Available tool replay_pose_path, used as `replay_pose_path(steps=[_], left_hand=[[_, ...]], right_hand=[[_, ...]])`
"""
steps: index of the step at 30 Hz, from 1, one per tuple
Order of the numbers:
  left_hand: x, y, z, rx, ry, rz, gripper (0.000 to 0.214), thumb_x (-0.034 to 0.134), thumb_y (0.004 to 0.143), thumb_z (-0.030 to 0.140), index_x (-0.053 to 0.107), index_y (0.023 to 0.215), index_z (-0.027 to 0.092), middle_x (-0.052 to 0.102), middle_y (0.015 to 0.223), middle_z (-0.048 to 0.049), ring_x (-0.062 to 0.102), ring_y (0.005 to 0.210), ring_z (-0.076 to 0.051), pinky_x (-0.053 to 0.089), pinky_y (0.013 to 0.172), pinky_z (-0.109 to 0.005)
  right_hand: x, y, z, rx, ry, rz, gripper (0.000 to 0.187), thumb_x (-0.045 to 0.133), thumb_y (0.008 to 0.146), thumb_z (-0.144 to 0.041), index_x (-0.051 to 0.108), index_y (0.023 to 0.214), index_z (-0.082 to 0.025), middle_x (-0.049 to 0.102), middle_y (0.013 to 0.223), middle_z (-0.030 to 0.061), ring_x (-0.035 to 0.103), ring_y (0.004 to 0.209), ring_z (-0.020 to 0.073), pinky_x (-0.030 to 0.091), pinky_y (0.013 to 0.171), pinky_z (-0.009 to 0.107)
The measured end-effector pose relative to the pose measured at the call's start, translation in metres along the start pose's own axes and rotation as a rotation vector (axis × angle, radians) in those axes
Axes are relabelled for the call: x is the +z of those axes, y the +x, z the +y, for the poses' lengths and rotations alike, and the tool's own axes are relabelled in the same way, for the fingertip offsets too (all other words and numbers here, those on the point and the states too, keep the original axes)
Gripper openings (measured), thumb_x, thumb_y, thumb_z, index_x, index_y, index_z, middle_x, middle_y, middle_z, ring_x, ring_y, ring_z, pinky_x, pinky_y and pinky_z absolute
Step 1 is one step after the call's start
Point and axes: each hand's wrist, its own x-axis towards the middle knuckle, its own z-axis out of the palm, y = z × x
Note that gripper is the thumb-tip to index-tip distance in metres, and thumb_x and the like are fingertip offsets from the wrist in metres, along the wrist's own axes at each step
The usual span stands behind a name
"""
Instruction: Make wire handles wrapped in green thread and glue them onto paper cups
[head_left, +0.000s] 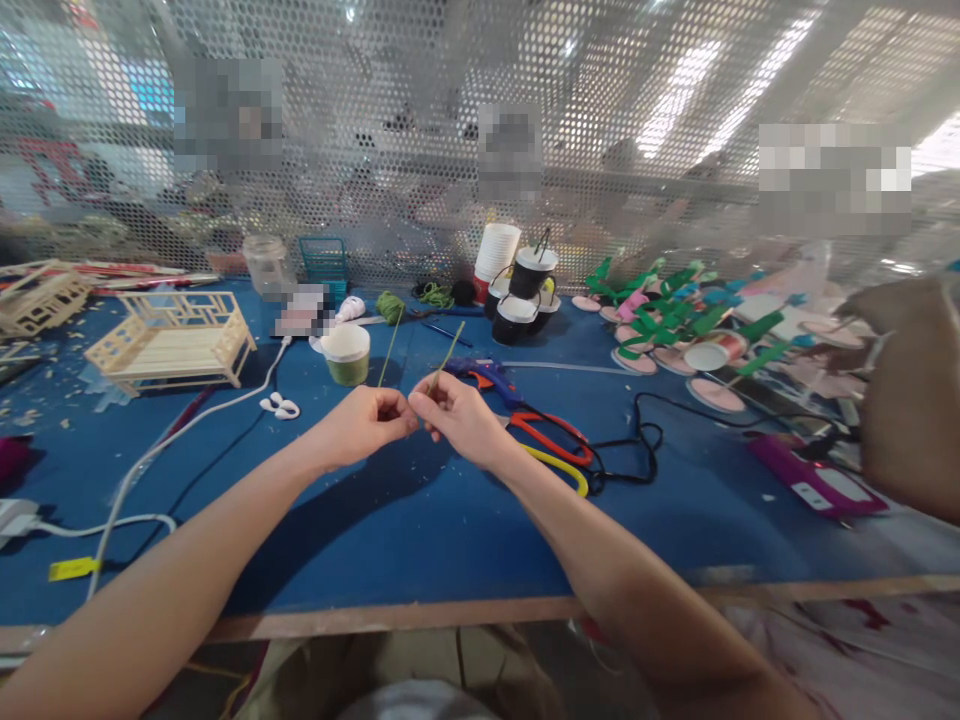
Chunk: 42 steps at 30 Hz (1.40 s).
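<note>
My left hand [375, 418] and my right hand [463, 418] meet above the middle of the blue table, thumbs and fingertips pinched close together. From my left fingers a thin green cord [391, 348] sticks up, and another length of green cord [453, 342] rises from my right fingers. Whether both lengths are one piece is hidden by the fingers. Behind my left hand stands a paper cup [348, 362] with green wrapped round its side. A blue glue gun [491, 380] lies just beyond my right hand, and red-handled scissors [551, 437] are partly covered by my right wrist.
Green yarn [390, 306], stacked white cups [498, 250] and black-wrapped cups [514, 318] stand behind. A small wooden bed frame [176, 340] is left, near a white cable [217, 405]. Green-and-pink craft pieces [660, 330], a purple power strip [817, 478] and another person's arm [911, 400] are right.
</note>
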Motion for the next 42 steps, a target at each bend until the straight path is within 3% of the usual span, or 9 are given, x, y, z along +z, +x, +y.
replay_pose_path(steps=[3, 14, 28, 34, 39, 42], left_hand=[[-0.0015, -0.0004, 0.0012, 0.003, -0.041, 0.001, 0.023, 0.054, 0.067, 0.035, 0.052, 0.063, 0.013, 0.050, 0.061, 0.0023, 0.044, 0.058, -0.009, 0.034, 0.056, -0.023], [-0.0054, -0.0003, 0.0015, 0.019, 0.045, 0.012, 0.017, 0.052, 0.068, 0.031, 0.052, 0.067, 0.014, 0.049, 0.062, 0.0032, 0.043, 0.058, -0.009, 0.034, 0.057, -0.023], [-0.0034, -0.0008, 0.0035, -0.001, 0.061, 0.005, 0.014, 0.052, 0.068, 0.028, 0.051, 0.066, 0.014, 0.047, 0.060, 0.0036, 0.041, 0.056, -0.009, 0.032, 0.054, -0.022], [-0.0017, 0.0004, -0.0004, 0.018, 0.055, 0.015, 0.020, 0.052, 0.069, 0.032, 0.051, 0.064, 0.013, 0.045, 0.058, 0.0040, 0.040, 0.055, -0.008, 0.033, 0.054, -0.022], [-0.0031, 0.0010, -0.0025, 0.004, 0.014, -0.013, 0.024, 0.054, 0.068, 0.036, 0.054, 0.065, 0.013, 0.048, 0.060, 0.0036, 0.043, 0.056, -0.009, 0.034, 0.054, -0.022], [-0.0046, 0.0008, -0.0017, 0.001, 0.005, -0.013, 0.025, 0.053, 0.069, 0.037, 0.054, 0.066, 0.013, 0.050, 0.061, 0.0027, 0.045, 0.058, -0.009, 0.035, 0.056, -0.022]], right_hand=[[-0.0006, 0.0005, 0.0012, -0.001, 0.087, -0.052, 0.017, 0.049, 0.075, -0.034, 0.047, 0.077, -0.017, 0.051, 0.062, -0.0031, 0.045, 0.047, 0.0068, 0.039, 0.041, 0.019], [0.0018, 0.0004, 0.0024, 0.028, -0.137, 0.137, 0.023, 0.051, 0.074, -0.037, 0.043, 0.063, -0.019, 0.040, 0.047, -0.0068, 0.039, 0.041, 0.0069, 0.033, 0.040, 0.020], [0.0013, -0.0008, -0.0020, -0.034, -0.295, 0.197, 0.027, 0.051, 0.074, -0.035, 0.042, 0.056, -0.018, 0.038, 0.048, -0.0062, 0.034, 0.046, 0.0071, 0.028, 0.046, 0.021], [0.0021, -0.0017, -0.0037, -0.020, -0.306, 0.178, 0.027, 0.051, 0.074, -0.034, 0.042, 0.055, -0.018, 0.041, 0.049, -0.0051, 0.037, 0.047, 0.0076, 0.031, 0.046, 0.021], [0.0004, -0.0019, -0.0049, 0.006, -0.082, 0.004, 0.018, 0.047, 0.076, -0.035, 0.046, 0.071, -0.018, 0.049, 0.059, -0.0033, 0.044, 0.047, 0.0075, 0.037, 0.045, 0.021], [0.0001, -0.0008, -0.0022, 0.027, -0.028, -0.015, 0.018, 0.049, 0.075, -0.035, 0.046, 0.070, -0.018, 0.049, 0.057, -0.0042, 0.044, 0.045, 0.0068, 0.038, 0.043, 0.020]])
